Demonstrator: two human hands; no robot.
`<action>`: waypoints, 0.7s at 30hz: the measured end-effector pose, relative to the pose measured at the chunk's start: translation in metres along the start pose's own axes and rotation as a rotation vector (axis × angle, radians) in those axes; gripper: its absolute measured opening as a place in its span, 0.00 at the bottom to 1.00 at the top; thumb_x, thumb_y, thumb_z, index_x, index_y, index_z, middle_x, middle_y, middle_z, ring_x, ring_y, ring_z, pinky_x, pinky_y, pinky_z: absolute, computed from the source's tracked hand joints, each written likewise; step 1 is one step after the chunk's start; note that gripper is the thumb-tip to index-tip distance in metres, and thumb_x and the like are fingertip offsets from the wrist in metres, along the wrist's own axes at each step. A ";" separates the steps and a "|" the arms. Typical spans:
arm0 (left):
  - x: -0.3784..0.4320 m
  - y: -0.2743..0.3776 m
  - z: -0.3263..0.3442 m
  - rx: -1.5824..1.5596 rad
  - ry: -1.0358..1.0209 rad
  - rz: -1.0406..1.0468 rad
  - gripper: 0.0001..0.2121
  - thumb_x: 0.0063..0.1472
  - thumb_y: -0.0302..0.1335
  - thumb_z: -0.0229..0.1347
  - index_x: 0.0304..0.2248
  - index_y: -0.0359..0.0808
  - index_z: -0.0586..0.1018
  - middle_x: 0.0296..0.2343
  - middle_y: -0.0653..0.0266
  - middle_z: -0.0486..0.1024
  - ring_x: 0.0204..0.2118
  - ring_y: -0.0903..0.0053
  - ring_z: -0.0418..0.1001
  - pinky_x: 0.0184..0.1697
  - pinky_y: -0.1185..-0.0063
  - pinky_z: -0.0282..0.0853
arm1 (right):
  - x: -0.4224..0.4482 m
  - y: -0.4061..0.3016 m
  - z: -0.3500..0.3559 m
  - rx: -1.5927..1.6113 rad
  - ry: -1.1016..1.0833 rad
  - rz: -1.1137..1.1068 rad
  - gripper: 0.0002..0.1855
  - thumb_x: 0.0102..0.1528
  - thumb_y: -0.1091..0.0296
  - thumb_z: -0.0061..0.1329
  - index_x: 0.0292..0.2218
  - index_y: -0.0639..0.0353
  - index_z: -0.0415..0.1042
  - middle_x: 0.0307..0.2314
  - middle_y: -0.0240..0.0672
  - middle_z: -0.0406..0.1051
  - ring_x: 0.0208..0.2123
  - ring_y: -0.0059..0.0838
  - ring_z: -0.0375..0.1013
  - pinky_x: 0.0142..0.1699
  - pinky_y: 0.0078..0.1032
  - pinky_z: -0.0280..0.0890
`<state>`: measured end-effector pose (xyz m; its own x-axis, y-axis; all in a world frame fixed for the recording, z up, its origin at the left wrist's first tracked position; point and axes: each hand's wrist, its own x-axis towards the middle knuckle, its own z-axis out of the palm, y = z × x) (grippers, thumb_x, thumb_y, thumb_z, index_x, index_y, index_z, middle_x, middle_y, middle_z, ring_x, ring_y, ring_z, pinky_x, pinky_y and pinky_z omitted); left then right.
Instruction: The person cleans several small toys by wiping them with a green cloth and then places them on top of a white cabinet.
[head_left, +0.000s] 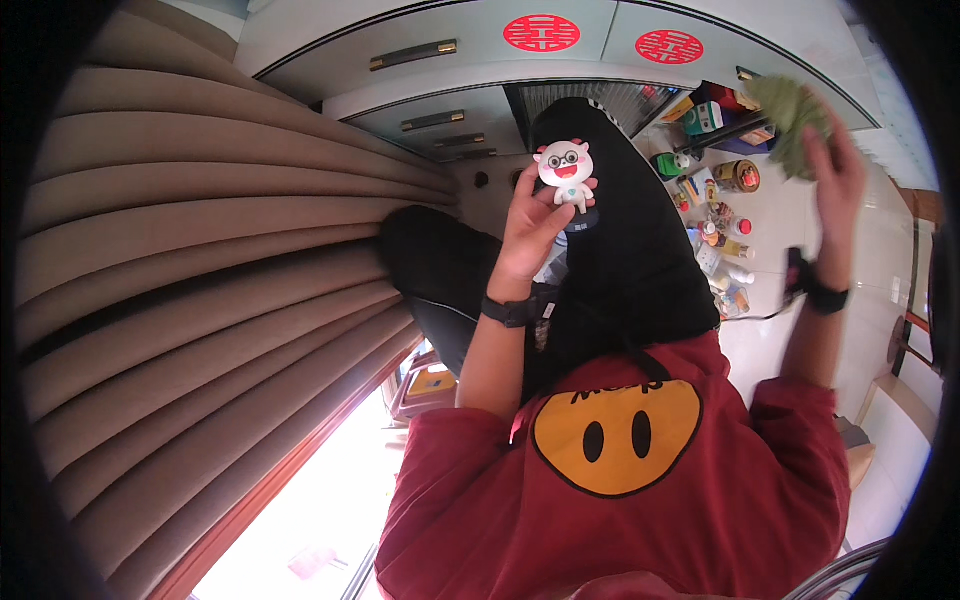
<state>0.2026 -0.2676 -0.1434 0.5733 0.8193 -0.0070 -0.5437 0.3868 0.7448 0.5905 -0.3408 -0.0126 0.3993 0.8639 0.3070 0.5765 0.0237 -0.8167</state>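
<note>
A white toy figurine (566, 169) with glasses, small red horns and an open red mouth stands on a dark round base. My left hand (534, 217) holds it around the body and base, its face turned up to the camera. Out to the right, my right hand (836, 154) grips a crumpled green cloth (789, 124), slightly blurred, beside the open lower part of the cabinet. Dark straps circle both wrists.
Pale cabinet drawers (420, 71) with dark handles span the top. Jars, bottles and small boxes (724, 225) crowd the tiled floor right of my leg. Brown curtains (225, 225) hang at left. A dark bar (724, 133) juts near the cloth.
</note>
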 end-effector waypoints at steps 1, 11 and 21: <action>-0.001 0.003 0.005 0.030 -0.002 0.007 0.37 0.60 0.22 0.57 0.63 0.33 0.49 0.53 0.47 0.67 0.53 0.63 0.71 0.55 0.72 0.67 | -0.020 0.005 0.025 0.105 0.028 0.065 0.21 0.60 0.74 0.49 0.54 0.63 0.68 0.44 0.34 0.73 0.43 0.18 0.71 0.49 0.19 0.66; -0.004 0.018 0.026 0.217 -0.057 0.048 0.41 0.53 0.12 0.55 0.64 0.34 0.48 0.53 0.51 0.67 0.55 0.65 0.68 0.55 0.69 0.65 | -0.058 -0.042 0.176 1.170 -0.175 0.548 0.18 0.61 0.72 0.47 0.52 0.64 0.66 0.43 0.35 0.72 0.44 0.24 0.73 0.49 0.23 0.68; -0.006 0.037 0.051 0.716 0.035 0.062 0.35 0.57 0.16 0.55 0.63 0.31 0.56 0.49 0.59 0.72 0.50 0.80 0.68 0.53 0.80 0.64 | -0.066 -0.059 0.195 1.372 -0.325 0.591 0.22 0.61 0.70 0.50 0.54 0.62 0.63 0.47 0.34 0.70 0.49 0.23 0.69 0.54 0.23 0.64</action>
<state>0.2102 -0.2799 -0.0823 0.5280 0.8485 0.0368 -0.0318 -0.0235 0.9992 0.3912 -0.3010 -0.0797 0.0543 0.9817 -0.1825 -0.7610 -0.0776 -0.6441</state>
